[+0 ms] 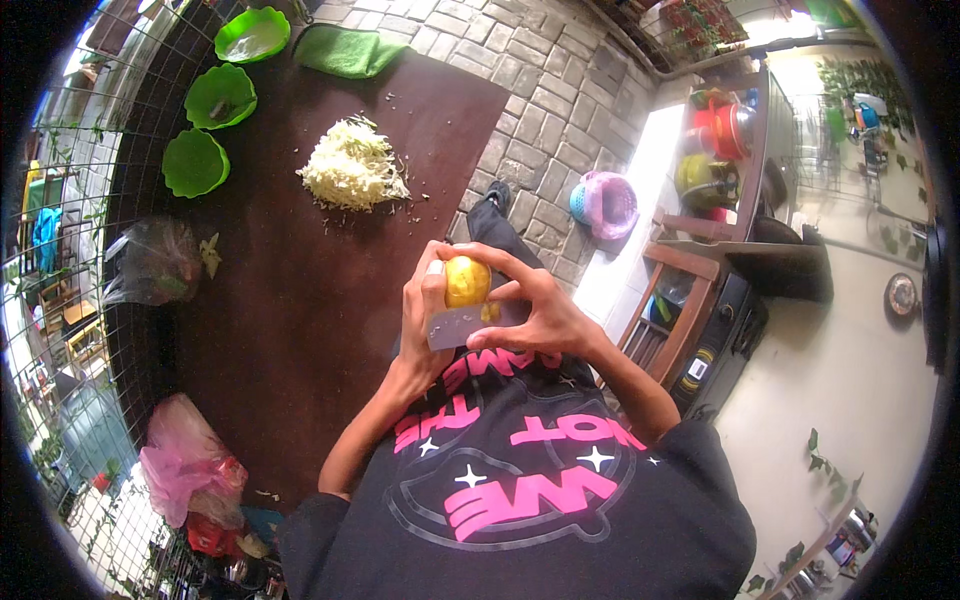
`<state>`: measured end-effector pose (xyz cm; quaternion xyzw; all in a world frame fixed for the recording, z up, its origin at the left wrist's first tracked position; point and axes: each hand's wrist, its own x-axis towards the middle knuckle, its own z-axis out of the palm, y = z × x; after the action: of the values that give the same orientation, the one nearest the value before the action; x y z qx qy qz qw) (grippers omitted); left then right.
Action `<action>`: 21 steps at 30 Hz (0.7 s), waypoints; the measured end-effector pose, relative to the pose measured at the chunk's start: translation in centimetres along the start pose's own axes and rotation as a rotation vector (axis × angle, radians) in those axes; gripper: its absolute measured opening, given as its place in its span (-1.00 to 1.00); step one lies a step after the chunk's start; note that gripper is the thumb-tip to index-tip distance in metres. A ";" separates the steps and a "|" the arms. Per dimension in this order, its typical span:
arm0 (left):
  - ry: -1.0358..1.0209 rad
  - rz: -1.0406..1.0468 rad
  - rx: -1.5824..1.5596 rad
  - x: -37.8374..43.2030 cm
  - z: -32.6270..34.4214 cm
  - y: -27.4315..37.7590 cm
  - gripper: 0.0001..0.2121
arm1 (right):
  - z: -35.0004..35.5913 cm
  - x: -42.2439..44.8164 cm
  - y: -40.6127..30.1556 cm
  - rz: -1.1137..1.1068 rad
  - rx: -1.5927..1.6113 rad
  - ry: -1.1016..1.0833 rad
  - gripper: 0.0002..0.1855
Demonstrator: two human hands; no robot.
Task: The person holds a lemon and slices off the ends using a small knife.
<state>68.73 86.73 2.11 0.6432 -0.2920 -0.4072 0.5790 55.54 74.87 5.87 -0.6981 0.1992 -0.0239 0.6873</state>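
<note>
A rounded yellow vegetable (467,280), which looks like a peeled potato, is held in front of my torso. My left hand (426,315) wraps its left side. With my right hand (536,307) I grip a broad grey metal blade (459,327) just below the vegetable. The thumb presses on the blade's face, and the fingers arch over to the vegetable's top. Small yellow bits cling to the blade near my right fingers; the knife's handle is hidden. Beyond my hands, a heap of pale shredded cabbage (356,165) lies on the dark brown table (292,300).
Along the table's left side stand green scalloped bowls (196,163) and a clear plastic bag (161,262). A green cloth (349,51) lies at the far edge. Pink plastic bags (187,457) sit at lower left. A basket (609,204) and wooden shelf (750,165) are at right.
</note>
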 end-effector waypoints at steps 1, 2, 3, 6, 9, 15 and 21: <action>-0.016 0.036 0.061 0.0 -0.1 0.2 -0.66 | 0.0 0.0 0.0 0.081 0.039 -0.017 0.01; -0.021 0.001 -0.022 0.0 -0.1 0.3 -0.64 | -0.1 0.1 -0.1 0.083 0.041 -0.016 0.01; -0.026 -0.035 -0.106 0.0 -0.1 0.4 -0.63 | -0.3 0.4 -0.1 0.004 -0.013 0.011 0.00; -0.008 -0.091 -0.148 -0.1 0.0 0.7 -0.61 | -0.3 0.2 0.0 -0.100 -0.113 0.041 -0.03; 0.003 -0.186 -0.229 0.1 -0.1 1.0 -0.60 | -0.5 -0.3 -0.8 0.236 0.003 -0.040 -0.03; -0.007 -0.088 -0.150 0.0 0.3 1.4 -0.56 | -0.6 0.1 -1.3 0.059 0.034 0.008 0.00; -0.008 -0.068 -0.015 -0.2 0.0 1.5 -0.54 | -1.1 0.7 -1.9 0.012 0.016 -0.080 -0.14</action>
<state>68.81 86.67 3.65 0.6469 -0.2691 -0.4313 0.5683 56.36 73.58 7.62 -0.6918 0.1757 0.0067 0.7004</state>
